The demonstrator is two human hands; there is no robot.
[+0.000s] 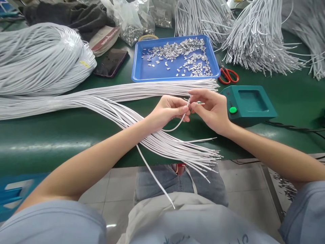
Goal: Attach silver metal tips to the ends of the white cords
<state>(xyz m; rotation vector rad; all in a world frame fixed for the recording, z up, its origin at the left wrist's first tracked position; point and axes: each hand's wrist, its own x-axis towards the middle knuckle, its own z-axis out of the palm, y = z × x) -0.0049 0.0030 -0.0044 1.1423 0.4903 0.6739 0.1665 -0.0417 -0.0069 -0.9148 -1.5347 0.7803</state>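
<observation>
A single white cord [177, 124] is pinched at its upper end between the two hands, looping down below the fingers and back toward the person's lap. The left hand [167, 111] has thumb and forefinger pressed together on the cord just under its tip; the right hand [210, 108] closes its fingertips [193, 105] on the same tip from the other side, so the two sets of fingers nearly touch. Whether something small sits on the cord end there, I cannot tell.

Under and just below the fingers a fanned bundle of white cords [162, 140] lies across the green surface [50, 142], its cut ends hanging past the near edge. Beyond the fingers a second flat layer of cords [152, 88] runs sideways. Right of the right hand, close by, stands a teal box with a green button [247, 103]. Further beyond the fingers sits a blue tray [142, 69] scattered with small metal clips [182, 54], and red-handled scissors [228, 75] lie beside it. Off to the far left is a big coil of white cord [38, 57] with a dark phone [111, 62] next to it.
</observation>
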